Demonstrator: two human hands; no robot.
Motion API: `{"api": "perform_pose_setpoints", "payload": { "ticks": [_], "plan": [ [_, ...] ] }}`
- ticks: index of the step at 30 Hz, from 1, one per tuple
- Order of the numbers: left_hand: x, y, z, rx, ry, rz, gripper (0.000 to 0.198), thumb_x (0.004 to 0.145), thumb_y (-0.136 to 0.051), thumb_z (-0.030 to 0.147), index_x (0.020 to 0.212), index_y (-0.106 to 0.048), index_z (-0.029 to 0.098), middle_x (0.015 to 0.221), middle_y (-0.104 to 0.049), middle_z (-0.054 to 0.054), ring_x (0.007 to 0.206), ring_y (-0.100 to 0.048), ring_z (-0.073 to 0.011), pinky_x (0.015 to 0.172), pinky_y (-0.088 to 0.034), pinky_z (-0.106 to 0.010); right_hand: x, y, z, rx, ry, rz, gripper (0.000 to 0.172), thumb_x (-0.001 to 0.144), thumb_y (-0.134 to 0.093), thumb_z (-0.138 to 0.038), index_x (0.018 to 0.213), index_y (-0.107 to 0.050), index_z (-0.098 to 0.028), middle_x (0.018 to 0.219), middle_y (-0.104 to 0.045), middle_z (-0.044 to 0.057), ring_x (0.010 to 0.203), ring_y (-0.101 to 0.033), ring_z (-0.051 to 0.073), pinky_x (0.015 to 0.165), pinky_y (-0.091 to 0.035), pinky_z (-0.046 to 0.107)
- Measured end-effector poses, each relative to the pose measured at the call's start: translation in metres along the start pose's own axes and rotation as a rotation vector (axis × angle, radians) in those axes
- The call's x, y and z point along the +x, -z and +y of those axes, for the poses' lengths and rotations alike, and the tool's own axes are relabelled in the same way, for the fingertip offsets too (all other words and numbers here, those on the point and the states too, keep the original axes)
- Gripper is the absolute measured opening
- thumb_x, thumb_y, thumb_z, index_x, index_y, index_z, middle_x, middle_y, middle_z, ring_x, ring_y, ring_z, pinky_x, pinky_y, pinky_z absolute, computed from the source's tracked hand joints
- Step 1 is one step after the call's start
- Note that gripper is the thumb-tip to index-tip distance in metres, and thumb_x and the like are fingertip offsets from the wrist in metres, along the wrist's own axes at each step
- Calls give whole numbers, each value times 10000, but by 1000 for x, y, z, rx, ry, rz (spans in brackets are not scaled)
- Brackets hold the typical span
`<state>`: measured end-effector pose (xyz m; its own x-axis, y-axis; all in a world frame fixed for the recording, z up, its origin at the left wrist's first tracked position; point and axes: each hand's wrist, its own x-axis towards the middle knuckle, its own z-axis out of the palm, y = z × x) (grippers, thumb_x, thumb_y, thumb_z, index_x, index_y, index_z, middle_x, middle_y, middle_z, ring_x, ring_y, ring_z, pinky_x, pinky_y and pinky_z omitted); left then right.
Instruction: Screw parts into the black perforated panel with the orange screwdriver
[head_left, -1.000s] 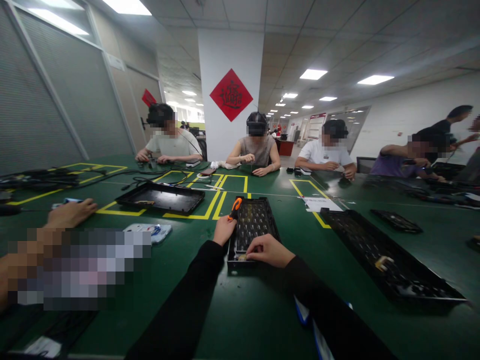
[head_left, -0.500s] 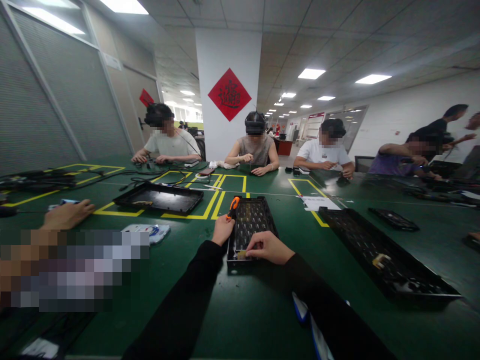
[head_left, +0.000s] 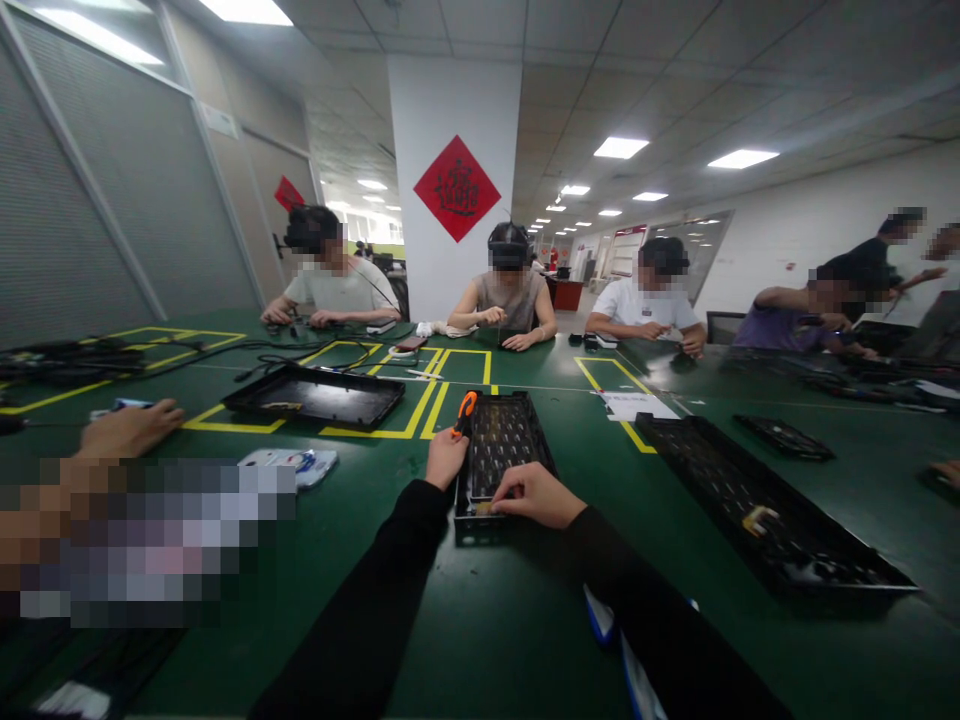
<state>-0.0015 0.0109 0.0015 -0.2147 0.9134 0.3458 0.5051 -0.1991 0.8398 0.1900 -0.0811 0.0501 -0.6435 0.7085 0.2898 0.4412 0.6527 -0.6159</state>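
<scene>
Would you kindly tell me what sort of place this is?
Probably an office used as a workshop: a green worktable marked with yellow tape, open black rectangular trays, and people wearing black headsets.

The desk (head_left: 465, 640) looks smooth and a little glossy. The middle case (head_left: 510, 450) seems black plastic, its inside uneven. The orange handle (head_left: 468, 406) looks like smooth plastic. The left tray (head_left: 330, 398) is shiny plastic. Both sleeves (head_left: 367, 590) are matt cloth; the right sheet (head_left: 641, 407) is paper.
</scene>
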Motion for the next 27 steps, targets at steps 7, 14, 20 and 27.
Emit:
{"api": "perform_pose_setpoints", "payload": {
  "ticks": [7, 14, 20, 27],
  "plan": [
    [-2, 0, 2, 15, 20, 17, 215, 636, -442, 227, 461, -330, 174, 437, -356, 42, 460, -320, -80, 472, -205, -230, 0, -1, -1, -17, -24, -5, 249, 697, -646, -375, 766, -712, -146, 662, -625, 24, 544, -454, 80, 508, -327, 194],
    [-5, 2, 4, -21, 26, -2, 195, 623, -435, 233, 468, -330, 178, 441, -344, 43, 470, -321, -84, 480, -211, -227, -1, 0, -3, 2, -31, -14, 256, 727, -616, -370, 781, -709, -137, 636, -628, 23, 526, -439, 78, 499, -316, 194],
    [-4, 2, 3, -14, 12, -18, 196, 626, -431, 242, 474, -326, 178, 449, -352, 41, 474, -334, -86, 485, -219, -225, -1, -1, -1, 0, -44, -17, 274, 717, -622, -383, 779, -706, -130, 616, -613, 19, 518, -426, 76, 488, -306, 193],
    [-4, 2, 2, 2, -3, -23, 194, 635, -426, 240, 481, -329, 176, 452, -362, 40, 471, -339, -85, 481, -222, -224, -1, -1, 0, 16, -29, -20, 259, 713, -627, -372, 786, -704, -136, 659, -633, 22, 541, -454, 80, 505, -321, 192]
  ]
}}
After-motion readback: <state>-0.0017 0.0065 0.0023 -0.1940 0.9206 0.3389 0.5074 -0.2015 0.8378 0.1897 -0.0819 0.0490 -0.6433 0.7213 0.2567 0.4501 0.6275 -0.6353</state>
